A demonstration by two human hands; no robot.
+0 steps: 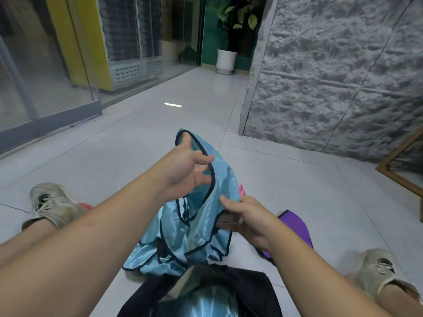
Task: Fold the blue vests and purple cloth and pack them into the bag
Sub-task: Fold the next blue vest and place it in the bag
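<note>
Black and soft, the bag (247,291) lies open nearest the viewer on the glossy tiled floor (114,161), shiny blue fabric already showing in its mouth. Left of centre, the left hand (183,172) lifts a blue vest (219,179) — thin, satiny mesh with dark piping — fingers curled round its trim. The vest hangs lengthwise, from the raised strap loop to a crumpled heap. The right hand (247,220) pinches its lower fold. Just right, a purple cloth (295,227) lies flat.
</note>
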